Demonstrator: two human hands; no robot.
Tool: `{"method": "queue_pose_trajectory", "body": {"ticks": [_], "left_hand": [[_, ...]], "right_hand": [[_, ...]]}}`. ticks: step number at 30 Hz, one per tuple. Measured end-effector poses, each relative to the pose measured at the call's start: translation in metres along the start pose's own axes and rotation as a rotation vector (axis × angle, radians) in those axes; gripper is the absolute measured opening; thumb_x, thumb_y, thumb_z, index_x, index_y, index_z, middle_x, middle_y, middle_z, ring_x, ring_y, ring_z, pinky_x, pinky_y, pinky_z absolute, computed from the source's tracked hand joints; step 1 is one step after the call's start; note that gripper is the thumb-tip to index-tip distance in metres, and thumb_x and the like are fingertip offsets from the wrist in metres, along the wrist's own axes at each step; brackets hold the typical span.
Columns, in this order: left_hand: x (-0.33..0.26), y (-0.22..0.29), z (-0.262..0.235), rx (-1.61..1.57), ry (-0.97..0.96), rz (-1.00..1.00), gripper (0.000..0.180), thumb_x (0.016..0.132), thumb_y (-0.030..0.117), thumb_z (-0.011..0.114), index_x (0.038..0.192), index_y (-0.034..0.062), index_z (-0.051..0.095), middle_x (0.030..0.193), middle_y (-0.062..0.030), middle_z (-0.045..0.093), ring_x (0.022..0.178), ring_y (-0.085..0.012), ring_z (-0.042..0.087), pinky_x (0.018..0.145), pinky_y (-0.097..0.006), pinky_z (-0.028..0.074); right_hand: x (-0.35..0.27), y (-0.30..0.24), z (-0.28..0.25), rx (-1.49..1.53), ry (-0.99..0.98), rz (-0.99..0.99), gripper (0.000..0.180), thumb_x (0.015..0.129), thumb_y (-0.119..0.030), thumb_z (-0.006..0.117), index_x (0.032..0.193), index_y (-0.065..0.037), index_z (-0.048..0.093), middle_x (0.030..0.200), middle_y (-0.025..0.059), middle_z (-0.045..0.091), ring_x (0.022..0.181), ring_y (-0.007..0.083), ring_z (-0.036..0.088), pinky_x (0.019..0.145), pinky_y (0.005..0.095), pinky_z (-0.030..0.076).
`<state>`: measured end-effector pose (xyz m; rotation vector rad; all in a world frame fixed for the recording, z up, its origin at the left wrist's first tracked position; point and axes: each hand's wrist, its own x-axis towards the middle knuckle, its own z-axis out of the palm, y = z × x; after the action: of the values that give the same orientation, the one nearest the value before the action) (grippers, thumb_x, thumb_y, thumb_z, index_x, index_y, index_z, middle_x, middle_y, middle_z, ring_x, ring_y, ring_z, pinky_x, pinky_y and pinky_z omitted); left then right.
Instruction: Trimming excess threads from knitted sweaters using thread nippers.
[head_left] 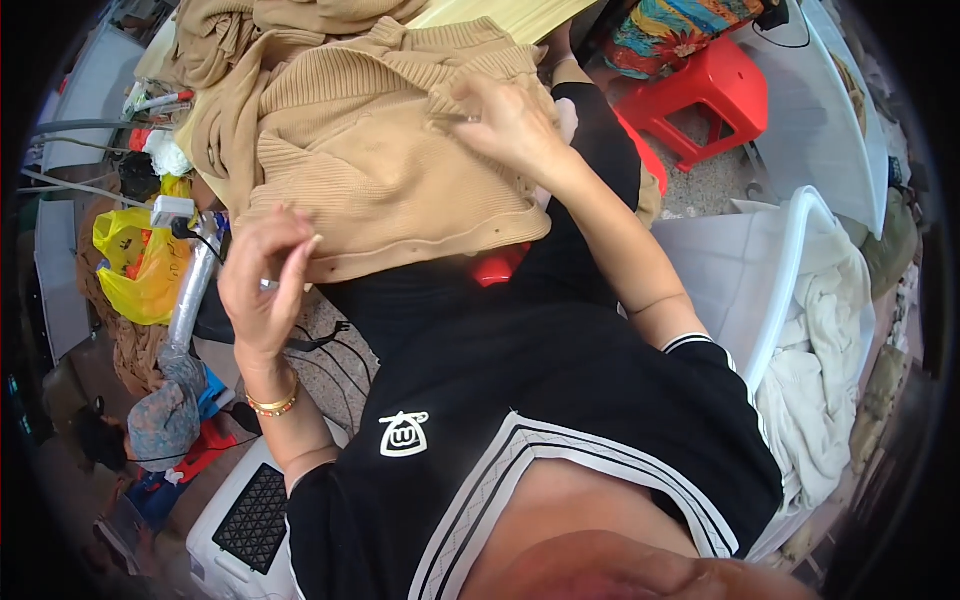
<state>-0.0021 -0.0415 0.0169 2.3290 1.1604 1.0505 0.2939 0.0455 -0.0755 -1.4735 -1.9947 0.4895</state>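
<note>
A tan knitted cardigan (400, 170) lies spread over my lap, its ribbed collar away from me and a band with small holes along its near edge. My left hand (262, 275) is at the cardigan's near left corner, thumb and fingers curled toward each other. A small shiny bit shows at its palm; what it is I cannot make out. Over the right part of the knit is my right hand (510, 130), its thumb and fingers drawn together by the ribbed fold. Its fingertips are blurred, so whatever they pinch is not clear.
More tan knitwear (215, 45) is heaped at the far left. To the right stand a red plastic stool (700, 100) and a clear tub (790, 270) holding white cloth (815, 360). At left are a yellow plastic bag (145, 270), cables (335, 345) and a white box-shaped appliance (235, 530).
</note>
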Motion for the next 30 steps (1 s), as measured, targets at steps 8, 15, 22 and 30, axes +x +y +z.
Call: {"method": "queue_pose_trajectory", "body": {"ticks": [8,15,22,30], "left_hand": [[0.049,0.026,0.024,-0.052,-0.150,0.087,0.085,0.069,0.023,0.085,0.143,0.0076,0.046,0.144,-0.0154,0.048,0.132,-0.0330,0.047,0.108,-0.042,0.040],[0.065,0.031,0.051,0.026,-0.351,0.119,0.088,0.073,0.017,0.080,0.149,0.0082,0.036,0.149,-0.0138,0.043,0.136,-0.0341,0.042,0.115,-0.047,0.033],[0.031,0.013,0.035,0.242,-0.463,0.050,0.029,0.076,0.002,0.066,0.105,0.0026,0.062,0.111,-0.0132,0.061,0.107,-0.0312,0.057,0.098,-0.042,0.043],[0.030,0.015,-0.028,-0.522,0.012,0.050,0.023,0.080,-0.004,0.052,0.100,-0.0042,0.063,0.104,-0.0148,0.064,0.098,-0.0235,0.062,0.091,-0.032,0.047]], "right_hand": [[-0.010,0.013,-0.057,1.430,-0.037,0.272,0.016,0.092,-0.015,0.066,0.104,-0.004,0.063,0.067,-0.0026,0.056,0.048,0.0015,0.037,0.046,0.0177,0.028],[-0.021,-0.030,-0.126,1.626,-0.167,-0.439,0.013,0.098,-0.016,0.057,0.103,-0.005,0.061,0.062,-0.0030,0.049,0.045,0.0042,0.035,0.044,0.0221,0.026],[-0.044,0.000,-0.068,0.791,-0.095,0.228,0.045,0.088,-0.008,0.069,0.131,0.000,0.059,0.078,-0.0011,0.063,0.064,0.0042,0.055,0.056,0.0191,0.041],[-0.010,-0.004,-0.050,0.896,-0.003,0.139,0.019,0.086,-0.015,0.071,0.097,0.000,0.067,0.063,-0.0049,0.054,0.050,0.0034,0.046,0.050,0.0192,0.041]]}}
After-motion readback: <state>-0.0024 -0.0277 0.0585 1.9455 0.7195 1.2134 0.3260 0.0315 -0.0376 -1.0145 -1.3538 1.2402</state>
